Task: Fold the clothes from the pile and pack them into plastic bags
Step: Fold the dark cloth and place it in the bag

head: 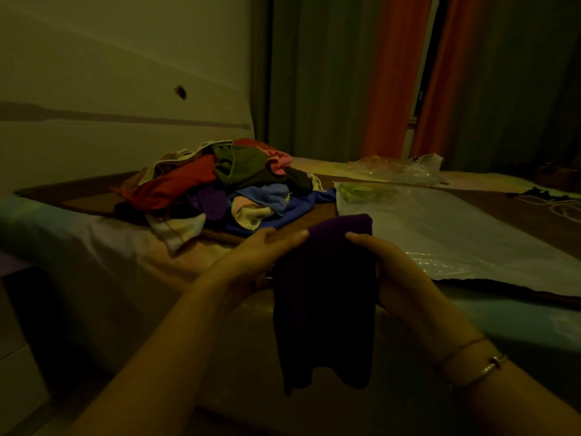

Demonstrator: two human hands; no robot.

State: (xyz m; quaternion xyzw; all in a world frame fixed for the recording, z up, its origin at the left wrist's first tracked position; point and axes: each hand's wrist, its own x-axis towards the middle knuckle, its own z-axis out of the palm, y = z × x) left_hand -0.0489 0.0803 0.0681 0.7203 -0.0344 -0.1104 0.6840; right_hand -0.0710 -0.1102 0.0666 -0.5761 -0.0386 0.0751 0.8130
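A dark purple garment hangs in front of me over the bed's near edge, held up by both hands. My left hand grips its left side and my right hand grips its right side. Behind them lies the pile of clothes, a heap of red, green, blue, pink and white pieces. To the right of the pile a flat clear plastic bag lies on the bed with something light green inside its far end.
More crumpled clear plastic bags sit at the far right of the bed. A pale headboard rises behind the pile. Grey and orange curtains hang at the back.
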